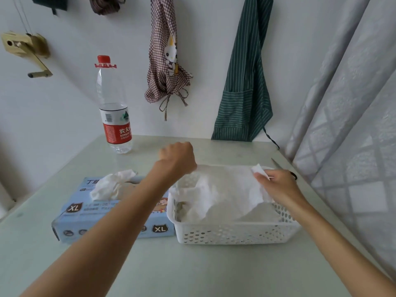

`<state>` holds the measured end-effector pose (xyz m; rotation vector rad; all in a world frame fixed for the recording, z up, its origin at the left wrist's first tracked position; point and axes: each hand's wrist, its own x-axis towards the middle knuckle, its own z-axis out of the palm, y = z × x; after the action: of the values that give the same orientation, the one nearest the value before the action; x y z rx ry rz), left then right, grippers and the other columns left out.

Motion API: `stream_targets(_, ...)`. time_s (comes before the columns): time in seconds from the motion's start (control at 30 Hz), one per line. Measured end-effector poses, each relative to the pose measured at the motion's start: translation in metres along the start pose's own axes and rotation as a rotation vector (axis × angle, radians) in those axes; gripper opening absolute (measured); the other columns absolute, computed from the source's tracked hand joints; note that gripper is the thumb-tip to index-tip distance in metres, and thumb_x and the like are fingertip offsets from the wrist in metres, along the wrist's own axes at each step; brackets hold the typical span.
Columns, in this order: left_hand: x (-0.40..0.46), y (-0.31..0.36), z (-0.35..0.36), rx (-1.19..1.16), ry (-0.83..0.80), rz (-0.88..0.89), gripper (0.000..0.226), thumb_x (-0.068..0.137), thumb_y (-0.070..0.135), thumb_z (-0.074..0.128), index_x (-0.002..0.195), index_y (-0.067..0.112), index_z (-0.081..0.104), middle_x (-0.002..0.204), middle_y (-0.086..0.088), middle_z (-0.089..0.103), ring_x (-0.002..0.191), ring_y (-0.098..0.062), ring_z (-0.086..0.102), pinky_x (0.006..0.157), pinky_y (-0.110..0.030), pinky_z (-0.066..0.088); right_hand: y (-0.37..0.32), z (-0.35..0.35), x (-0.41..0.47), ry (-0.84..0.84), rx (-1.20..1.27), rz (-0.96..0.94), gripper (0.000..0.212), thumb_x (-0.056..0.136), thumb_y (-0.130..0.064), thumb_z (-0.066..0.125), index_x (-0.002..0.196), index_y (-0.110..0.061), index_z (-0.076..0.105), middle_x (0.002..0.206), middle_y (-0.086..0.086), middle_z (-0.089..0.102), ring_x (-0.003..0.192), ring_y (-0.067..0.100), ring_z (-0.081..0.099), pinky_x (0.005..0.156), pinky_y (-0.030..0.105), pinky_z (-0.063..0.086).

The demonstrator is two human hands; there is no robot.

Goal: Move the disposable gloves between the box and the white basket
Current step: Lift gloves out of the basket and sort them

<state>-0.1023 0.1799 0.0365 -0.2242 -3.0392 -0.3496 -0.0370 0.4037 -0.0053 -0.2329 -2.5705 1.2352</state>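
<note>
Over the white basket (233,233), a translucent disposable glove (225,187) is stretched out, its long axis running left to right. The left hand (177,157) grips its left end in a closed fist, the right hand (276,185) pinches its right end. Another glove (111,185) pokes up from the blue box (107,217), just left of the basket

My counter (192,271) is pale green and glossy. On it a blue glove box (102,219) lies flat, touching the white basket (235,232) to its right. A water bottle (114,108) stands upright near the wall, and scissors (282,168) lie just behind the basket.
</note>
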Motion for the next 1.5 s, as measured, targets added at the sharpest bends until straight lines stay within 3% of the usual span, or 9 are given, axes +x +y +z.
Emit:
stream_targets(0.1,0.010,0.013,0.030,0.024,-0.038,0.022,0.023,0.079,0.009,0.062,0.101,0.013,0.068,0.093,-0.005,0.071,0.092,-0.023,0.066,0.079,-0.029,0.050,0.023,0.005,0.011,0.026,-0.320,-0.026,0.042,0.094,-0.024,0.056,0.055,-0.017,0.042,0.048,-0.005,0.036,0.048,0.015,0.037,0.049,0.029,0.025)
stream_targets(0.2,0.013,0.022,0.046,0.047,0.030,0.062,0.023,0.082,0.007,0.058,0.103,0.013,0.066,0.098,-0.006,0.068,0.093,-0.025,0.063,0.071,-0.028,0.044,0.024,0.008,0.012,0.033,-0.620,-0.093,0.020,0.097,-0.027,0.049,0.093,-0.014,0.064,0.082,0.003,0.065,0.080,0.025,0.060,0.060,0.031,0.042)
stream_targets(0.4,0.005,0.028,0.065,-0.012,0.054,0.151,0.029,0.087,0.010,0.058,0.114,0.020,0.063,0.107,-0.004,0.065,0.096,-0.024,0.061,0.065,-0.029,0.038,0.018,0.012,0.013,-0.077,-1.072,-0.176,0.025,0.095,-0.010,0.047,0.120,-0.014,0.047,0.111,0.005,0.062,0.103,0.025,0.059,0.065,0.028,0.032)
stream_targets(0.6,-0.005,0.009,0.056,-0.159,-0.084,0.393,0.034,0.087,0.035,0.064,0.120,0.032,0.054,0.120,0.012,0.063,0.110,-0.010,0.059,0.094,-0.034,0.046,0.021,0.001,0.013,0.000,-0.838,-0.255,0.038,0.091,-0.006,0.055,0.126,-0.021,0.048,0.121,0.001,0.056,0.100,0.020,0.058,0.070,0.028,0.042)
stream_targets(0.77,-0.014,0.005,0.074,0.194,-0.565,0.471,0.092,0.084,0.068,0.043,0.151,0.023,-0.003,0.159,0.006,-0.008,0.146,-0.017,0.000,0.118,-0.049,0.012,0.023,0.007,0.017,-0.735,-0.721,-0.030,0.079,0.085,-0.049,0.063,0.149,-0.031,0.020,0.155,0.003,0.017,0.141,0.023,0.024,0.112,0.041,0.028)
stream_targets(0.93,-0.015,-0.003,0.084,0.434,-0.636,0.424,0.095,0.089,0.062,0.042,0.148,0.020,-0.020,0.157,0.005,-0.020,0.146,-0.013,-0.007,0.119,-0.040,0.004,0.031,0.013,0.017,-0.827,-0.792,0.007,0.089,0.088,-0.047,0.062,0.153,-0.025,0.005,0.155,0.001,0.009,0.143,0.021,0.013,0.117,0.037,0.018)
stream_targets(1.13,-0.019,0.005,0.076,0.432,-0.682,0.389,0.093,0.090,0.054,0.049,0.149,0.020,-0.014,0.158,0.006,-0.015,0.146,-0.013,-0.006,0.119,-0.044,0.007,0.029,0.015,0.017,-0.797,-0.769,0.008,0.089,0.086,-0.041,0.066,0.153,-0.023,0.009,0.154,0.003,0.013,0.142,0.021,0.015,0.117,0.036,0.018)
stream_targets(1.3,-0.021,-0.001,0.051,0.134,-0.556,0.368,0.092,0.076,0.065,0.060,0.149,0.026,0.020,0.153,0.005,0.027,0.139,-0.019,0.029,0.114,-0.040,0.026,0.014,0.009,0.013,-0.781,-0.760,-0.035,0.078,0.085,-0.039,0.068,0.148,-0.016,0.027,0.156,0.003,0.010,0.144,0.021,0.016,0.116,0.033,0.019)
stream_targets(1.5,-0.049,-0.058,0.000,-0.317,-0.219,0.375,0.038,0.086,0.035,0.065,0.123,0.028,0.060,0.125,0.012,0.061,0.109,-0.003,0.059,0.097,-0.026,0.046,-0.016,0.008,0.004,-0.506,-0.540,-0.127,0.050,0.087,-0.030,0.067,0.133,-0.029,0.050,0.144,-0.009,0.043,0.128,0.010,0.043,0.106,0.030,0.036)
